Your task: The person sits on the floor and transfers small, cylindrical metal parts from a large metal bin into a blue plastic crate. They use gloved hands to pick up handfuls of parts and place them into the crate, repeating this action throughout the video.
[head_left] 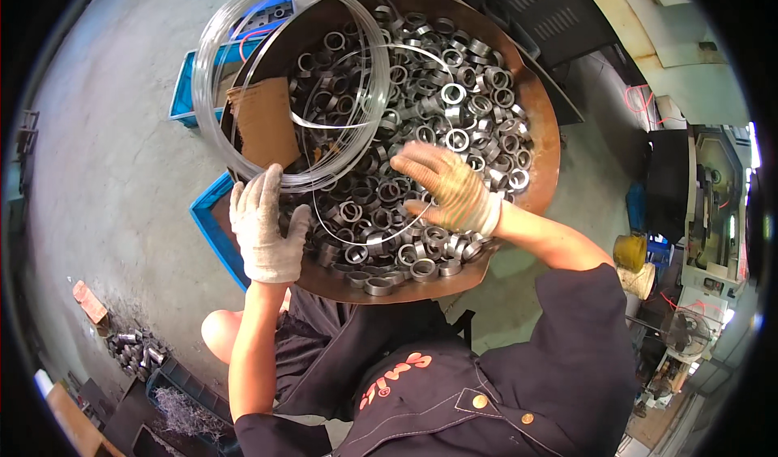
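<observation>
A large round coil of clear, shiny wire stands over the left part of a wide brown pan. The pan is heaped with short metal rings. My left hand, in a whitish glove, is at the coil's lower left edge, its fingers stretched up to the strands and its thumb apart. Whether the fingertips press on the wire I cannot tell. My right hand, in a yellowish glove, hovers over the rings with fingers extended and thumb apart. A loose wire loop runs beside it.
Inside the pan, a brown cardboard piece leans behind the coil. Blue crates stand left of the pan. A dark vented cabinet is at the far right. Metal parts lie on the floor at lower left, and a fan stands at right.
</observation>
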`<act>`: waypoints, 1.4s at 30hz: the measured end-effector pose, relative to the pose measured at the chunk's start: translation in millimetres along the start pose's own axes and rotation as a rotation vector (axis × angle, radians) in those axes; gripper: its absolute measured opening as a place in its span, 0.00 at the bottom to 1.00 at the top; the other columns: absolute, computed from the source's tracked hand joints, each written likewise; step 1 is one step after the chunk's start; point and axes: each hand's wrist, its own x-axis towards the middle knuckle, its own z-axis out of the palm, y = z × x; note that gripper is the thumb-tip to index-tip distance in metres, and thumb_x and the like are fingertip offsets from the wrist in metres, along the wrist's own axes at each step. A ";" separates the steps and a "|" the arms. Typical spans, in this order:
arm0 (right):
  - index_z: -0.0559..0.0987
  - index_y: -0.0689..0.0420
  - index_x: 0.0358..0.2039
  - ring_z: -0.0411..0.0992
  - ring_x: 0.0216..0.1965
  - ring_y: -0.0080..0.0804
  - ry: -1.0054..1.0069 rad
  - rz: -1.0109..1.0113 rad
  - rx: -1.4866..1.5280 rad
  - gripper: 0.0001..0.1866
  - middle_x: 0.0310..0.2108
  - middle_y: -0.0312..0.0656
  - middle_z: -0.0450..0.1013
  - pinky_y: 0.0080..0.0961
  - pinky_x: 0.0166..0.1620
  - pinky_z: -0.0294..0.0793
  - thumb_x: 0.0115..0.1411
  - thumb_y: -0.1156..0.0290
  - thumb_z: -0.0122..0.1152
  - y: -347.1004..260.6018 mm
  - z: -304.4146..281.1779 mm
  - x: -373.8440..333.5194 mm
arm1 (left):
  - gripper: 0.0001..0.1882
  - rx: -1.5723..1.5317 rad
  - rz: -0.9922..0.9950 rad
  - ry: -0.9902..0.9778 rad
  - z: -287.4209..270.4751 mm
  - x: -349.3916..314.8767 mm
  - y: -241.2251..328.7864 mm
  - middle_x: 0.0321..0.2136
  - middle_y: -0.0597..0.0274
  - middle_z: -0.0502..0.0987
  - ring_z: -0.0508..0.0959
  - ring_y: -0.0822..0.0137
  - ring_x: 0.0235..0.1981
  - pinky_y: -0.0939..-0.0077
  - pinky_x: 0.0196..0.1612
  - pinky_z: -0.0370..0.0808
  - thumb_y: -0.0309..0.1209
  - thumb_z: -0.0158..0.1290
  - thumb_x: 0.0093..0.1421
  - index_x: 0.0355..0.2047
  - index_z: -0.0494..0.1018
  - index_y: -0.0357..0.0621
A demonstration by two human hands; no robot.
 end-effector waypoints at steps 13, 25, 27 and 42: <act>0.73 0.41 0.58 0.66 0.59 0.43 0.416 -0.102 -0.281 0.34 0.59 0.40 0.67 0.38 0.62 0.63 0.47 0.59 0.70 44.7 -58.8 191.1 | 0.28 0.107 0.198 0.199 -4.5 2.3 -4.0 0.49 0.52 0.73 0.72 0.51 0.51 0.49 0.59 0.63 0.25 0.61 0.48 0.53 0.71 0.45; 0.57 0.55 0.68 0.59 0.65 0.42 -0.081 -0.003 0.161 0.54 0.64 0.52 0.59 0.33 0.65 0.61 0.46 0.51 0.75 92.2 -65.3 261.4 | 0.25 0.157 0.122 0.191 -2.3 0.0 2.1 0.62 0.43 0.62 0.62 0.42 0.62 0.52 0.63 0.61 0.28 0.61 0.51 0.52 0.75 0.50; 0.57 0.56 0.68 0.56 0.67 0.40 -0.091 -0.010 0.457 0.56 0.67 0.49 0.57 0.34 0.67 0.56 0.43 0.52 0.77 66.1 -86.7 233.2 | 0.25 0.169 0.095 0.180 -8.2 -4.4 -1.3 0.62 0.43 0.61 0.61 0.42 0.63 0.52 0.63 0.60 0.27 0.61 0.50 0.51 0.76 0.50; 0.61 0.47 0.67 0.61 0.62 0.49 -0.444 0.087 0.067 0.49 0.63 0.48 0.62 0.42 0.65 0.59 0.43 0.59 0.73 39.0 -128.1 13.4 | 0.29 0.101 0.131 0.132 -2.9 -8.1 -4.3 0.66 0.38 0.53 0.60 0.40 0.64 0.53 0.62 0.61 0.29 0.63 0.52 0.56 0.71 0.43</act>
